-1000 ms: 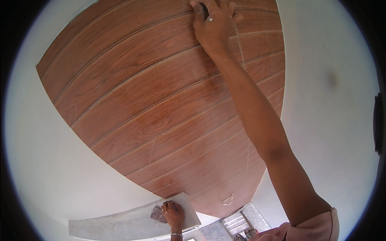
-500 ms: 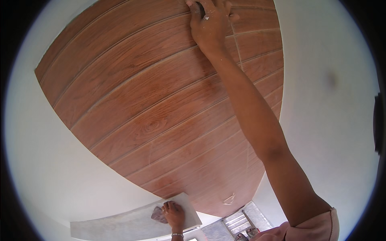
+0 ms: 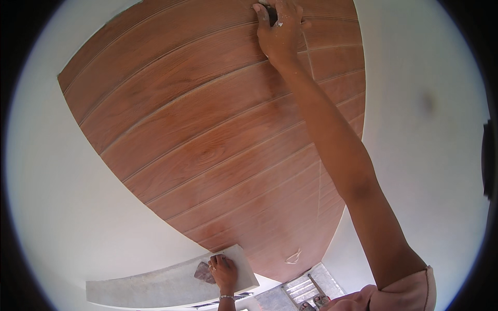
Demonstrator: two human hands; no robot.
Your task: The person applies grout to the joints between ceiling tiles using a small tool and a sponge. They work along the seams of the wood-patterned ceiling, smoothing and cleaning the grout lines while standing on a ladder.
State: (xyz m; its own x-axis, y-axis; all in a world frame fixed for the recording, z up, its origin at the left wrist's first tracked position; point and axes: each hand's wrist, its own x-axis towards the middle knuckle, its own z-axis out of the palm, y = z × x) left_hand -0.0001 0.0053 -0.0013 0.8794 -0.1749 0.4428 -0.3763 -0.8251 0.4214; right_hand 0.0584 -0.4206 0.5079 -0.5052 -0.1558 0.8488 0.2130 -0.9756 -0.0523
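Note:
High on the reddish wood-grain panel, my right hand presses with fingers curled around a dark object, too hidden to name, with white flecks on the skin. Near the bottom, my left hand rests on a pale grey ledge, fingers bent. Just left of its fingertips, a crumpled brownish piece lies on the ledge; whether those fingers grip anything is unclear.
White walls flank the panel on both sides. A small pale loop is on the lower panel. Below are a grey floor, a metal slatted piece like a ladder, and my feet in sandals.
My right hand has shifted slightly right and down from half a second ago, and the view of the panel has shifted slightly with it. My left hand stays on the ledge.

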